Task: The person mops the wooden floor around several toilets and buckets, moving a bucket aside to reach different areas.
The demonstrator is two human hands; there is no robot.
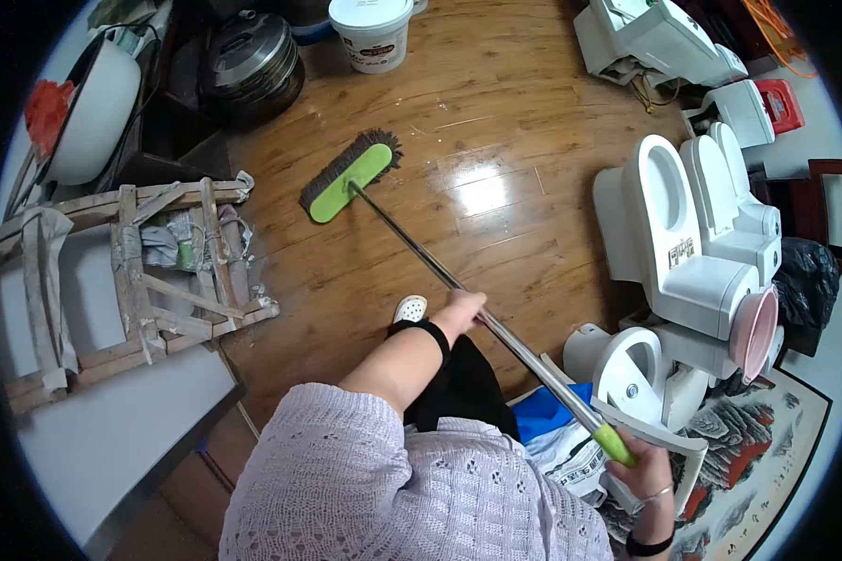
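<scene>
A long push broom [419, 252] with a shiny metal handle stretches across the view. Its green head [351, 183] with dark brown bristles rests on the wooden floor. My left hand [462, 311] is closed around the middle of the handle. Farther down, by the green grip [614, 443] at the handle's end, my right hand [646, 470] is wrapped round it. Pale specks of debris lie on the floor near the bristles.
Several white toilets [683, 280] stand along the right, with a pink basin [754, 335] and a black bag [807, 280]. A wooden ladder-like frame [131, 271] lies at left. A white bucket [372, 37] and stacked pots [248, 70] are ahead.
</scene>
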